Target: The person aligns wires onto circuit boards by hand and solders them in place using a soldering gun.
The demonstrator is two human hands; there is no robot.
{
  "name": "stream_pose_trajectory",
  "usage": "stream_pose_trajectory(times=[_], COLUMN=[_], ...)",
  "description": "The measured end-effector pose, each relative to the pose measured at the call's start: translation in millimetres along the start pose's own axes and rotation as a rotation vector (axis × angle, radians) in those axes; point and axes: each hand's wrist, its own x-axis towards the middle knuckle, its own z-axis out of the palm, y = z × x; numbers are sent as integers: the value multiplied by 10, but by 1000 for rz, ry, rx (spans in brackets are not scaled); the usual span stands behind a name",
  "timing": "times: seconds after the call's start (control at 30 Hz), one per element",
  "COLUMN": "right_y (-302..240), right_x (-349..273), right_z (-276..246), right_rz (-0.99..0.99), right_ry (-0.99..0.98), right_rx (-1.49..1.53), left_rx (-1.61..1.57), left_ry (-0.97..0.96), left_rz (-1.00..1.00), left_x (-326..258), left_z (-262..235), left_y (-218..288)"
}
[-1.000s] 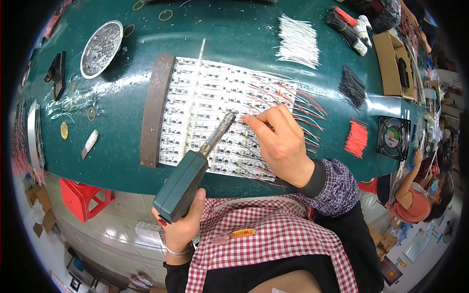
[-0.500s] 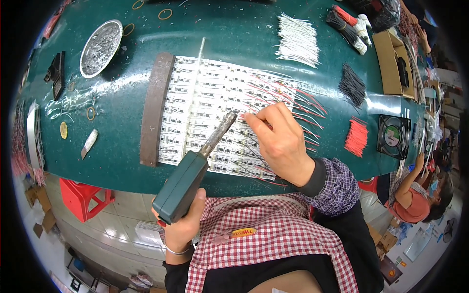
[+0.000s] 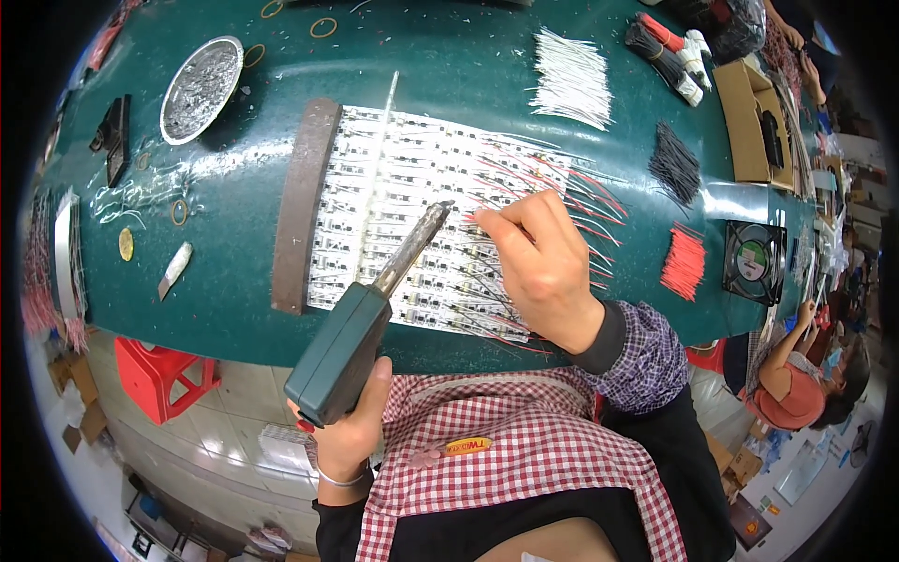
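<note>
Soldering gun [image 3: 361,328] with a dark green body sits in the left hand [image 3: 348,426] in the head view, low and left of centre, just past the near edge of the green tabletop [image 3: 449,66]. The left hand's grip is wrapped around the lower end of the green handle, fingers pressed shut on it, so the body of the tool rises out of the fist and away from the person. Its long axis runs on a slant from lower left to upper right, and the metal barrel points up and to the right, with the tip [image 3: 442,208] over the white panel of small circuit boards [image 3: 403,187] that lies flat across the middle of the tabletop.

The right hand [image 3: 538,267] rests over the right part of the panel, just beside the tip. Its thumb and forefinger are pinched together near the tip; what they pinch is too small to tell, though thin red and white wires [image 3: 581,201] fan out from the boards around that hand.

A brown bar [image 3: 300,201] lies along the left edge of the panel. Farther back lie a round metal dish [image 3: 199,86] and a bundle of white wires [image 3: 571,89]; a bundle of red wires [image 3: 684,262] lies to the right.
</note>
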Motion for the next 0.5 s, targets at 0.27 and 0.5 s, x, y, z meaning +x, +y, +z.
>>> stream_pose_trajectory(times=[0.27, 0.5], right_y=[86, 73], right_x=[22, 42], right_z=[44, 37], right_rz=[-3, -1], right_ry=[-50, -83], right_rx=[-60, -41], left_rx=[-2, 72], left_ry=[-29, -77], left_rz=[111, 203], left_x=[145, 209], left_z=[99, 97], left_y=[-4, -55])
